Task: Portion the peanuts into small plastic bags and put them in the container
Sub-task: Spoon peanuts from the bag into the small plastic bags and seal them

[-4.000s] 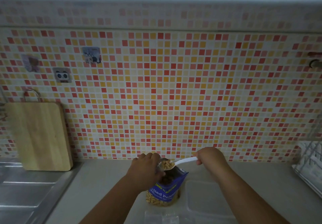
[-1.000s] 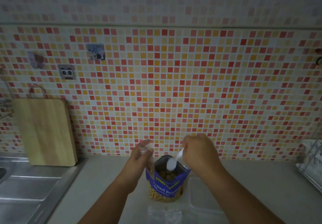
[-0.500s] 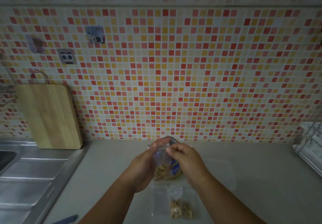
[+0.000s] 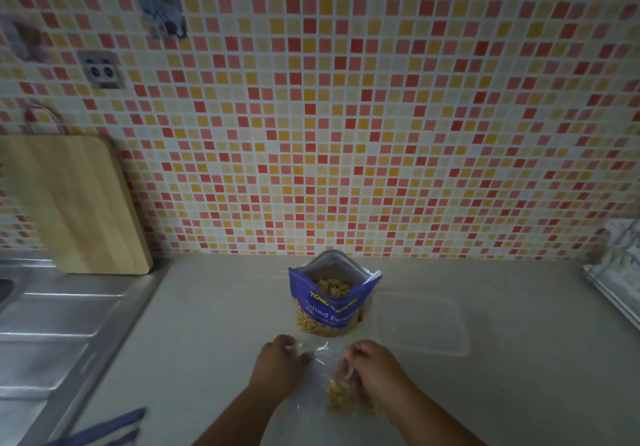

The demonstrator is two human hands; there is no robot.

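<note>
An open blue peanut pouch stands on the counter near the tiled wall, peanuts visible inside. Just right of it lies a clear plastic container, flat and see-through. In front of the pouch my right hand pinches the top of a small clear bag of peanuts low over the counter. My left hand rests with curled fingers on clear plastic bags lying flat beside it. The spoon is out of sight.
A wooden cutting board leans on the wall at the left, above a steel sink drainboard. A blue-striped cloth lies at the counter's front left. A dish rack stands at the right edge.
Both hands came down from in front of the pouch to the counter's near side with the small filled bag. The view tilted down. Earlier the right hand held a white spoon.
</note>
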